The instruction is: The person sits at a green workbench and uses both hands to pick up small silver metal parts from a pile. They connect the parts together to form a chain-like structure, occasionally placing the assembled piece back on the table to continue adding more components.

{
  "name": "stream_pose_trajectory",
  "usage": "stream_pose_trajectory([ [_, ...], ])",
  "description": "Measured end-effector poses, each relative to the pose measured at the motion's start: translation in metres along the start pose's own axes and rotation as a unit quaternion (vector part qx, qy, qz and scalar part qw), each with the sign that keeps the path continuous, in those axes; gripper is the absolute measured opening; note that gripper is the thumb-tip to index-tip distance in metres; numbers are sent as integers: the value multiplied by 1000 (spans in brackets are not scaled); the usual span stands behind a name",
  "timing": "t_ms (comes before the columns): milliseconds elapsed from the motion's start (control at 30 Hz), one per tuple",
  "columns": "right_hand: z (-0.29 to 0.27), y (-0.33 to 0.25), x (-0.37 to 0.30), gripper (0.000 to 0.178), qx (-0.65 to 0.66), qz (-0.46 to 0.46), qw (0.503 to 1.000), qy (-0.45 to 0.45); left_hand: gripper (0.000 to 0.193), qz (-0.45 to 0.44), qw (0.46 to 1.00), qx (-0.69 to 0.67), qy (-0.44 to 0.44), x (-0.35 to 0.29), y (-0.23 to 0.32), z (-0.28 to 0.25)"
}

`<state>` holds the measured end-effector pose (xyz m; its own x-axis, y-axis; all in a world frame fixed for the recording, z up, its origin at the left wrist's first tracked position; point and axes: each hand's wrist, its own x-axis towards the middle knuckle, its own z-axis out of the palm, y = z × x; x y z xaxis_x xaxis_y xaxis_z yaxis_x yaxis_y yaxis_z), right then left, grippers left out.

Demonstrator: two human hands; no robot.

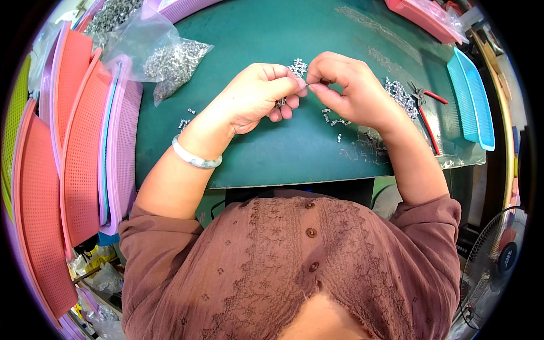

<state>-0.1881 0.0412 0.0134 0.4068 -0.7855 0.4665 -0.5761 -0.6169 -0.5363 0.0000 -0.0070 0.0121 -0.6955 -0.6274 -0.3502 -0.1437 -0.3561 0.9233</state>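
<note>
The left hand [269, 90] curls round some small metal parts [280, 102], thumb and forefinger pressed together. The right hand [351, 88] meets it with thumb and forefinger pinched on a tiny piece [307, 85], too small to make out, above the green desk [255, 161]. A silver heap [298, 67] lies just beyond the hands; a larger pile [400, 97] sits to the right, near red-handled pliers [420, 100].
</note>
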Motion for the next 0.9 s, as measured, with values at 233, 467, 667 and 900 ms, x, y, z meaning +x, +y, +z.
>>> stream_pose_trajectory([
  [233, 3, -1, -2, 11, 102, 92, 990, 22, 13, 31, 999, -10, 12, 1, -2, 0],
  [467, -2, 2, -3, 9, 103, 103, 989, -25, 11, 54, 998, 5, 22, 3, -3, 0],
  [667, -1, 2, -3, 7, 97, 91, 991, -15, 10, 67, 998, 3, 16, 3, -4, 0],
  [900, 1, 3, -2, 9, 90, 76, 993, 8, 10, 65, 998, -6, 2, 3, -3, -1],
])
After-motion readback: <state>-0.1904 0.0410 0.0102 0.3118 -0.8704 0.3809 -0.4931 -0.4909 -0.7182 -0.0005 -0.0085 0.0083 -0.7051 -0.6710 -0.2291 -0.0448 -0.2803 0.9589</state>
